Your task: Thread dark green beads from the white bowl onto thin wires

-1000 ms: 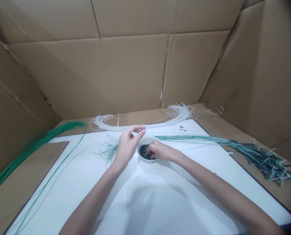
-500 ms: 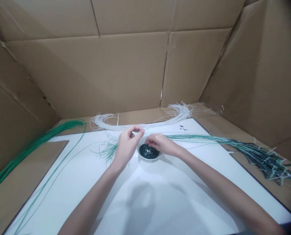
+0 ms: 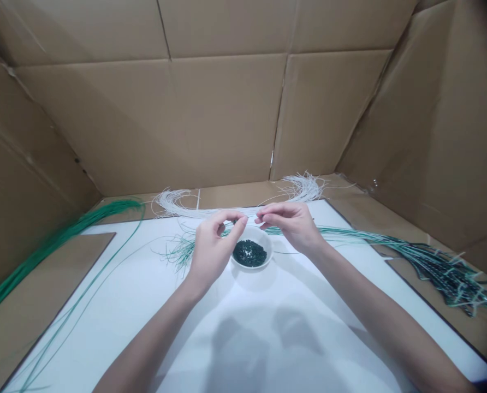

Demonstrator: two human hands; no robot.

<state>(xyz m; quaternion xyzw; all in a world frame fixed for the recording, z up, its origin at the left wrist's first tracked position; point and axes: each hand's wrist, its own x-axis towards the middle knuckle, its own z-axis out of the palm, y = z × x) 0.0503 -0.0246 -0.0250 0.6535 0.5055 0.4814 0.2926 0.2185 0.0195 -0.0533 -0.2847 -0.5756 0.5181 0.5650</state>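
My left hand point(image 3: 218, 240) is closed in a pinch left of the bowl, thumb against fingertips. A thin cord seems to run at its fingertips, with small dark specks in the gap behind the thumb. Across from it, my right hand point(image 3: 295, 225) is pinched too, above the bowl's right rim; what sits between its fingertips is too small to make out. The two sets of fingertips are close together but apart. Below them stands a white bowl point(image 3: 270, 252) holding many small dark green beads point(image 3: 249, 254).
Green cords point(image 3: 345, 233) stretch rightward to a beaded bundle point(image 3: 452, 275). White cords point(image 3: 173, 203) lie along the back. A green cord bundle point(image 3: 59, 243) lies at the left. Cardboard walls point(image 3: 227, 114) enclose the white work surface point(image 3: 145, 284).
My right hand has lifted out of the bowl and moved up and right, level with my left fingertips. My left hand has barely moved. More of the beads now show.
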